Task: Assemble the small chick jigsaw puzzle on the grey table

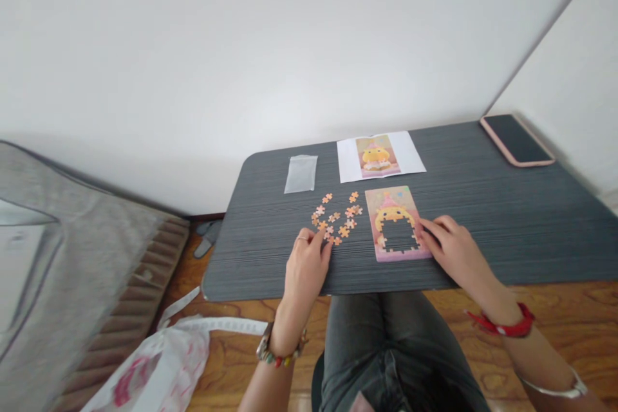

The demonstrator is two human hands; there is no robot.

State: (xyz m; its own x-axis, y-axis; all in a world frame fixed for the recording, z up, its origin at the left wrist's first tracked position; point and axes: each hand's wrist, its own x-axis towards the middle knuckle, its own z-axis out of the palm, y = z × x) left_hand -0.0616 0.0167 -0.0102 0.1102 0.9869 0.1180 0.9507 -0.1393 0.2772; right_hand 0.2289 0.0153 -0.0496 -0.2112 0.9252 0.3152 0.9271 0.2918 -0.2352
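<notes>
A partly filled jigsaw puzzle (396, 223) with a yellow duck picture and a hole in its middle lies near the front edge of the dark table (506, 219). Several loose orange pieces (337, 215) are scattered just left of it. My left hand (306, 264) rests on the table with its fingertips touching the nearest loose pieces. My right hand (454, 248) lies against the puzzle's right edge, fingertips on its border. Behind the puzzle lies a white reference sheet (379, 156) showing the same duck.
An empty clear plastic bag (300, 173) lies at the back left of the table. A phone in a pink case (516, 140) sits at the far right corner by the wall. A white bag (154, 367) and a slipper (208, 238) lie on the wooden floor.
</notes>
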